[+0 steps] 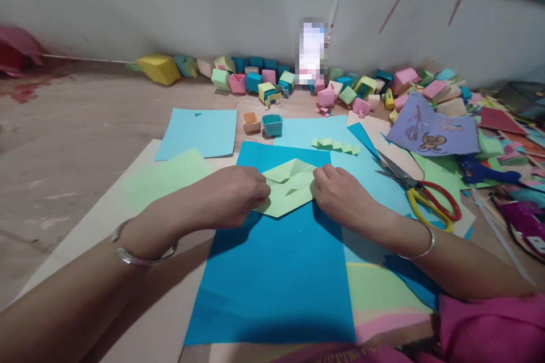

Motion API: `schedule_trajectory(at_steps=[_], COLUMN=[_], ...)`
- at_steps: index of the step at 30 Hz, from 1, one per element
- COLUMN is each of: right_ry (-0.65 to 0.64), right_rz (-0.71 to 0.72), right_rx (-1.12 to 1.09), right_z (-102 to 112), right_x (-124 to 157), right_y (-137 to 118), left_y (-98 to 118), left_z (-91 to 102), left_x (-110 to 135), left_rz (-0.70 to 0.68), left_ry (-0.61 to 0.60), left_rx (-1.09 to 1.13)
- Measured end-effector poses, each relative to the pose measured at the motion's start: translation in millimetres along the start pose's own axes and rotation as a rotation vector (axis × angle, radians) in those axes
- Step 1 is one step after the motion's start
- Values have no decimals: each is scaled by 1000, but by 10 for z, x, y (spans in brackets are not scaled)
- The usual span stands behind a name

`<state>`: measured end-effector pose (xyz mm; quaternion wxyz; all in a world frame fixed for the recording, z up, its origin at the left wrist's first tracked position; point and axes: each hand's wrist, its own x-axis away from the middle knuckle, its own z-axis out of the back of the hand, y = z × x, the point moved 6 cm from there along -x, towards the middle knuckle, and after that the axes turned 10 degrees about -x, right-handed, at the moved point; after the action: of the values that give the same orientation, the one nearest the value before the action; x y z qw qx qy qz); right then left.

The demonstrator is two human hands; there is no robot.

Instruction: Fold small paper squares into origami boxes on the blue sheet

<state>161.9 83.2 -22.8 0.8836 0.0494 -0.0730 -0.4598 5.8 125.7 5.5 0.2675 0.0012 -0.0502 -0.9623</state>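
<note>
A partly folded light green paper (pixel 288 190) lies on a large blue sheet (pixel 272 272) in the middle of the floor. My left hand (pixel 236 195) is closed and pinches the paper's left edge. My right hand (pixel 338 193) is closed and pinches its right edge, fingertips pressing a fold. Both wrists wear a silver bangle. The paper's top shows folded flaps meeting at a point.
Scissors with red and yellow handles (pixel 419 195) lie right of my right hand. Two small paper boxes, orange (pixel 251 122) and teal (pixel 272 124), stand behind. A row of coloured paper cubes (pixel 272 82) lines the wall. Loose sheets (pixel 198 133) and scraps (pixel 489 142) cover the right side.
</note>
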Motion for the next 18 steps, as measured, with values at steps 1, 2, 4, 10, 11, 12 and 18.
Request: schedule_trajectory(at_steps=[1,2,4,10,11,12,18], right_ry=[-1,-2,-6,-7,-12,-17,95], right_rz=[1,0,-4,-2,-6,-15,-115], right_rx=[0,0,2,-8,-8,-4,93], right_z=[0,0,-2,0,2,7,177], right_x=[0,1,1,-9,-8,-3,111], right_y=[-1,-1,-1,6,8,9,-79], left_y=[61,99,177,433,423,412,381], left_z=[-64,-97,-104,-145,-174,-198,-259], left_x=[-24,-49,-96,-121,-115,-108,-90], left_rz=[-40,-28,23,-34,-21,-18,-28], left_ry=[-73,-104,-86,37,36,40,44], left_rx=[-29,-72,-160,-35,-38,-39,-30])
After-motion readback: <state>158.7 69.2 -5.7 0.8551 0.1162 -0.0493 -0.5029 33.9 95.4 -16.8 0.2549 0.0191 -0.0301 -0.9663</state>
